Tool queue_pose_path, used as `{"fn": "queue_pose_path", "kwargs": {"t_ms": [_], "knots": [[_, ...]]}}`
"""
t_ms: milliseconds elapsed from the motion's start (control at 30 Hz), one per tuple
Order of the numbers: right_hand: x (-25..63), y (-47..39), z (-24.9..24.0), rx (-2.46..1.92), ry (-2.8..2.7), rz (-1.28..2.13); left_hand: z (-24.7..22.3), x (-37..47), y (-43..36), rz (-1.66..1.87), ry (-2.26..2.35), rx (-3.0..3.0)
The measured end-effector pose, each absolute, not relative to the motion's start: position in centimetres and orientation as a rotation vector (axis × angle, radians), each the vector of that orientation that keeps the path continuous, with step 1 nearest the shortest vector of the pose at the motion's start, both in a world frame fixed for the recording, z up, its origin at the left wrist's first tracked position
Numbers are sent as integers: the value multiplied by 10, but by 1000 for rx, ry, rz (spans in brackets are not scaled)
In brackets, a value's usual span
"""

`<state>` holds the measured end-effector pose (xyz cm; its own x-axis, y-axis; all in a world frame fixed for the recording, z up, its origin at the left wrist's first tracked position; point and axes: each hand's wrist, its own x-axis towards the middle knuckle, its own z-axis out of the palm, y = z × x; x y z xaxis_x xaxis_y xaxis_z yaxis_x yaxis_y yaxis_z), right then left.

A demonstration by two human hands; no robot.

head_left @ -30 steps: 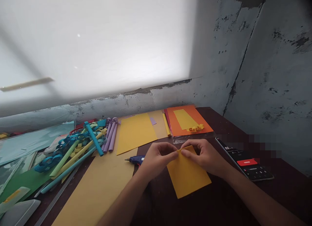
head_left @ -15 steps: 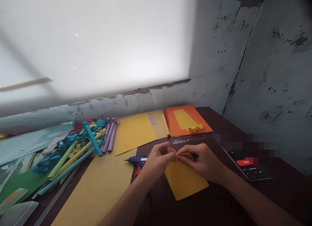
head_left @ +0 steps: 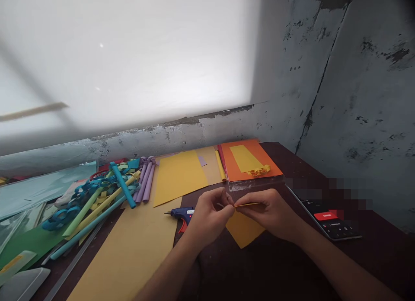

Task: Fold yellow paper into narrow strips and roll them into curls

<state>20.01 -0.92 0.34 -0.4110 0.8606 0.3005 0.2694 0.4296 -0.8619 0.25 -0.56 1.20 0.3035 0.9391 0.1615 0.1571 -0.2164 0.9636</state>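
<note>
my left hand [head_left: 212,214] and my right hand [head_left: 270,212] meet in front of me, each pinching the near-top edge of a yellow paper sheet [head_left: 244,229] between thumb and fingers. the pinched edge runs as a thin line between the two hands, lifted off the dark table [head_left: 275,270], and the rest of the sheet hangs down from it with its lower corner toward me.

just left of my left hand lies a blue glue gun [head_left: 181,213], its tip pointing left, resting at the edge of a long yellow strip of paper [head_left: 129,253]. beyond my hands a wider yellow sheet [head_left: 180,175] lies flat, and to its right an orange stack [head_left: 259,156] carries a small yellow piece and a paper curl [head_left: 260,171]. a phone [head_left: 327,219] sits to the right of my right hand. far left is a heap of rolled paper tubes [head_left: 106,193], blue, yellow and purple.
</note>
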Motion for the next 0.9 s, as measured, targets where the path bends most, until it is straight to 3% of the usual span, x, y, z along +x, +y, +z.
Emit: {"fn": "queue_pose_path", "kwargs": {"t_ms": [300,467,733,900], "knots": [[205,-8,5,-982,-1836,865,13,-9,2,953,1190,1687],[210,-4,6,-1079,-1654,762,16,-18,8,1014,1603,1802],[204,-1,6,-1000,-1671,962,12,-1,-3,1201,1150,2049],[201,-5,5,-1004,-1692,678,-2,3,-6,1331,1146,2391]]}}
